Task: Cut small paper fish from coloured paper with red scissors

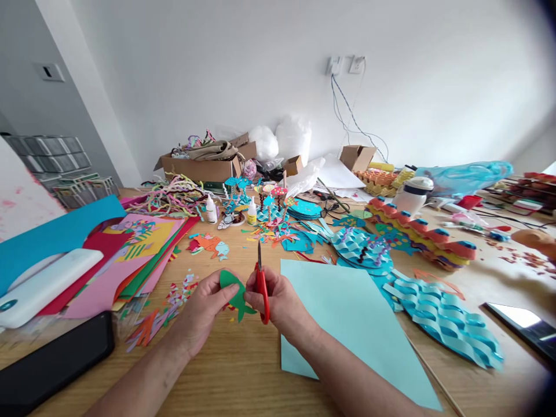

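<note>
My left hand pinches a green paper fish cutout between thumb and fingers, just above the wooden table. Beside it, my right hand is closed around red-handled scissors, whose blades point up and away from me. The thumb side of my right hand touches the fish's right edge. Light blue paper lies under my right forearm. Beyond my left hand sit orange and blue paper fish, and small paper scraps are scattered to its left.
At left are stacked coloured papers and a black phone. Two glue bottles stand farther back. A paper-strip craft, a painted egg carton and a tablet lie at right. Another person's hand shows at the right edge.
</note>
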`<state>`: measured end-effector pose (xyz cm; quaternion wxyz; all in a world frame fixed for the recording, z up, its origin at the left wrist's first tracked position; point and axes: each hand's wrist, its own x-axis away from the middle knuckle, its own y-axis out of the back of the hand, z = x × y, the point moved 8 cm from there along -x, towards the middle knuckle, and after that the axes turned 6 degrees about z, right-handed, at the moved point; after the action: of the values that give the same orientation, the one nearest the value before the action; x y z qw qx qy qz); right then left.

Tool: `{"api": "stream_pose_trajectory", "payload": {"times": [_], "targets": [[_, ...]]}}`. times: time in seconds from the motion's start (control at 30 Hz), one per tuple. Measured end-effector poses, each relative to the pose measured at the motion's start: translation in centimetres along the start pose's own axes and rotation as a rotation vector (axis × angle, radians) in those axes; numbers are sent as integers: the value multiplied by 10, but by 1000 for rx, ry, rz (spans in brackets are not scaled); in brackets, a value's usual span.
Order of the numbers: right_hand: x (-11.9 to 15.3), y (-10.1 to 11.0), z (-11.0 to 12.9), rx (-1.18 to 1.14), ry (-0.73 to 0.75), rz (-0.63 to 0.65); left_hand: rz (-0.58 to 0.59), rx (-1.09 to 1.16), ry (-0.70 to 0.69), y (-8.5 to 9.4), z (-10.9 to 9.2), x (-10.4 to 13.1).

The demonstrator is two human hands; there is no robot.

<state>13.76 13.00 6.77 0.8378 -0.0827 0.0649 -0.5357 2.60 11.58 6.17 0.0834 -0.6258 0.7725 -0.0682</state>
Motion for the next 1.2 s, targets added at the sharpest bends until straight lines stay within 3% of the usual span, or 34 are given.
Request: {"api": "stream_pose_trajectory", "payload": {"times": [0.27, 0.5, 0.6, 0.8, 1.2], "targets": [[-1, 2, -1, 110, 17, 10, -21, -29, -9, 1, 2, -3], [-2, 11, 1, 553, -22, 20, -84, 306, 36, 3, -1, 0], [-2, 6, 0, 677, -31, 87, -95, 379, 36, 3, -4, 1], [6, -15, 1, 715, -24, 287, -76, 338, 1, 6, -7, 0], [8, -16, -3, 676, -78, 333, -139, 238, -14, 10, -11, 1]]}}
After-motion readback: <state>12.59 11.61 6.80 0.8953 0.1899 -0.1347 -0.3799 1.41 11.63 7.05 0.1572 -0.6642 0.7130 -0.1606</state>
